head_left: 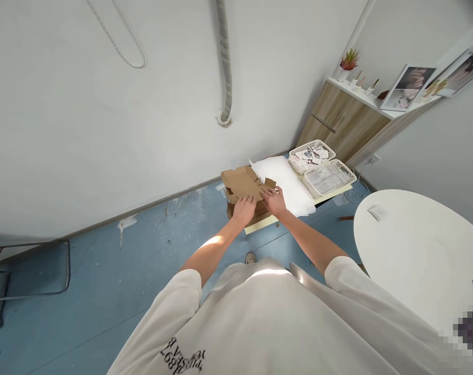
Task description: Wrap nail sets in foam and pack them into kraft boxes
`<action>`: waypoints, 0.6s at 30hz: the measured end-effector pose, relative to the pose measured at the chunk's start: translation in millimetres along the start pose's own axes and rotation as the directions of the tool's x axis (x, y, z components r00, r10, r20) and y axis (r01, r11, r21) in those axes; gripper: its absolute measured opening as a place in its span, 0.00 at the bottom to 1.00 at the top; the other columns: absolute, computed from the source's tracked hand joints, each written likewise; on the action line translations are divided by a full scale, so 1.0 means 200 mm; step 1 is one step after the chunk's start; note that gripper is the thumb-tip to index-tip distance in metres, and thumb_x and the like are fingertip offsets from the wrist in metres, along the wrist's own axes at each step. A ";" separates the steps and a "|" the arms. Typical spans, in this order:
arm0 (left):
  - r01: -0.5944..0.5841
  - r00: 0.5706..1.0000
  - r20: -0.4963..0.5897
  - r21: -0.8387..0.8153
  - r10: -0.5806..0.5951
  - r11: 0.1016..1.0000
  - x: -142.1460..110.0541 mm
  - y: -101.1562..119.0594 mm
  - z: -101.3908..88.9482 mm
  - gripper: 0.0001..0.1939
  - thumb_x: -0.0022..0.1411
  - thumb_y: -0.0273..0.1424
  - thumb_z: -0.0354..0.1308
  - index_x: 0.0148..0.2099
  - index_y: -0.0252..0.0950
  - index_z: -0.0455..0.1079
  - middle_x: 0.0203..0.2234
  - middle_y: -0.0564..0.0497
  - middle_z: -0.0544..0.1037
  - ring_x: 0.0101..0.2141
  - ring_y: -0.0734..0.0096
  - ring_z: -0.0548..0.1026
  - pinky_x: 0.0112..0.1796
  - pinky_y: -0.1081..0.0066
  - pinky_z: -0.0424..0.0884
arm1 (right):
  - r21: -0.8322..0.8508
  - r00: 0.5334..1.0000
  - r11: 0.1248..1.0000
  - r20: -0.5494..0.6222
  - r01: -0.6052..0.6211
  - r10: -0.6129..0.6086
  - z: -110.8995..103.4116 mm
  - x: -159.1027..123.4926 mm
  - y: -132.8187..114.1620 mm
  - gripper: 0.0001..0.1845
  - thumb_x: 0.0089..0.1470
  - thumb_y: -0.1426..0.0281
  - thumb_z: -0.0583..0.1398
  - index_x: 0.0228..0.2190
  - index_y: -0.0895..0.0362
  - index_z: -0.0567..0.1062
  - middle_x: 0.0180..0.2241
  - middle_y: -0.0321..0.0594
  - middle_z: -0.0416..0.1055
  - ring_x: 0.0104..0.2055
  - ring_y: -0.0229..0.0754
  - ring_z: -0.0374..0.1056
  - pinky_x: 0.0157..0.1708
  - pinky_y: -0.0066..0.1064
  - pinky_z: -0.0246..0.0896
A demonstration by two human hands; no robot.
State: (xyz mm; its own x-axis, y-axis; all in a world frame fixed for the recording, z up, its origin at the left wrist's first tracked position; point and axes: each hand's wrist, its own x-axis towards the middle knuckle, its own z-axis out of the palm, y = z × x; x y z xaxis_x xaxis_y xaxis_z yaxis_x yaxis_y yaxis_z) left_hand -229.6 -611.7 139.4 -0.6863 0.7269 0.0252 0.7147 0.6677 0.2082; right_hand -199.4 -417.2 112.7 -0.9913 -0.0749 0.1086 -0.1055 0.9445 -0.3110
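A stack of flat brown cardboard box blanks [242, 182] lies at the left end of a low table [260, 224]. My left hand [244, 208] rests on the near edge of the top blank, fingers curled over it. My right hand [273, 200] lies on the right side of the same blank, fingers pressed down on a flap. Both hands hold the top cardboard sheet. A pile of white foam sheets [287, 182] sits just right of the stack.
Two white plastic baskets [322, 166] with small packets stand at the table's far right. A round white table [420, 250] is at my right. A wooden cabinet [346, 125] stands in the corner. A dark chair frame [29, 271] is at the left on the blue floor.
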 end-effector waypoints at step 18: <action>-0.433 0.892 -0.137 0.016 0.431 0.901 0.38 0.97 -0.14 0.34 0.70 0.29 0.43 0.76 0.34 0.41 0.71 0.41 0.53 0.70 0.52 0.48 0.68 0.49 0.40 | -0.097 0.852 0.894 -0.362 -0.437 0.377 -0.66 -0.75 0.53 0.34 0.65 0.73 0.45 0.70 0.58 0.52 0.68 0.50 0.55 0.70 0.58 0.47 0.68 0.56 0.28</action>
State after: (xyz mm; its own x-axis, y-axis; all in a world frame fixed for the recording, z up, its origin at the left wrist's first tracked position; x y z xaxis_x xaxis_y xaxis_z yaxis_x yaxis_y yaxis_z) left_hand -147.2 -430.5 210.0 -0.3225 0.9139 0.2464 0.9436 0.2896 0.1608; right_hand -52.3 -264.6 187.9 -0.8559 0.4084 0.3173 0.3468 0.9084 -0.2336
